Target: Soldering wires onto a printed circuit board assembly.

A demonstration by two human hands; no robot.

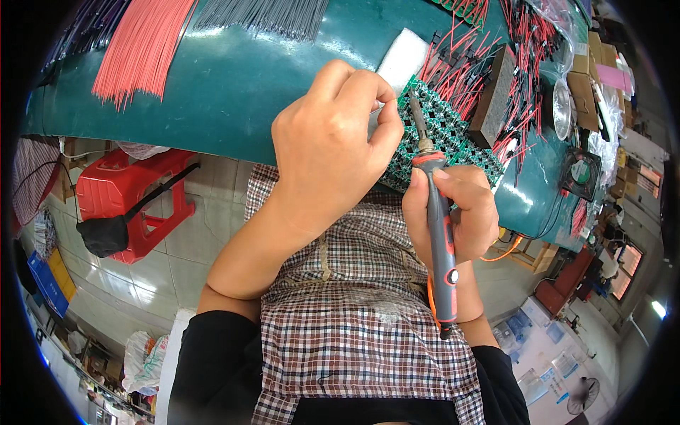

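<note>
My right hand [460, 212] is wrapped round a soldering iron [440, 234] with a grey and red handle. Its metal tip points away from me, over a panel of green circuit boards [443, 131] crowded with small black parts. Thumb and forefinger of my left hand [333, 134] are pinched together just left of the iron's tip, above the panel's edge. What they hold, if anything, is too small to make out. Beyond the panel lie red and black wires [460, 67] with bare ends, and a dark rectangular block [492, 99] rests among them.
A white foam piece [404, 57] lies behind my left fingers on the green table [234, 92]. Bundles of red wires [142, 53] and grey wires [262, 18] spread at the far left. A small fan [581, 172] stands at the right; a red stool [127, 191] is below left.
</note>
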